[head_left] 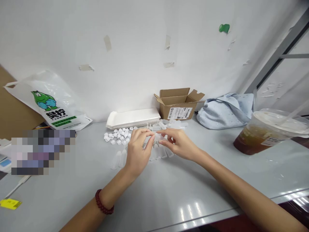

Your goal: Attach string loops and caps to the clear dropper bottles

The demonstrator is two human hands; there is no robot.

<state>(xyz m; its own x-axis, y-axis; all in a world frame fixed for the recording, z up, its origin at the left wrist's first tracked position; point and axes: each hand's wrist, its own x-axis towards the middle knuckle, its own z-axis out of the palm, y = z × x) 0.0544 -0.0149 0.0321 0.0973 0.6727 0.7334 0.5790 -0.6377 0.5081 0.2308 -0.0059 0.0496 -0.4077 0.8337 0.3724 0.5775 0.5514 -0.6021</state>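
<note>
Clear plastic piece (pixel 158 136), small and translucent, is held up between the fingertips of 2 hands, over the grey table (pixel 149 199). Left hand (pixel 137 149): thumb and forefinger pinched on its left end. Right hand (pixel 181 141): thumb and fingertips grasping its right side. Neither hand is clearly nearer; the piece lies between them, touching both. Long axis appears to run crosswise, left fingertips to right (fingers cover both ends, so not certain).

Below and beside the hands: clear tubes (pixel 169 152) lying flat, long axes pointing roughly away from the person, slightly fanned. 2 lie left of the left hand, others beneath the gap between the hands; full count hidden.

Farther out: loose white caps (pixel 119 142), clustered beyond the left hand and to its left, so nearer that hand than the right. Behind the right hand, more clear parts (pixel 177 124), jumbled, shapes too small to tell.

Farthest, by the wall (pixel 135 64): 1 white stack (pixel 135 117), then 1 cardboard box (pixel 165 109), flaps up.
</note>
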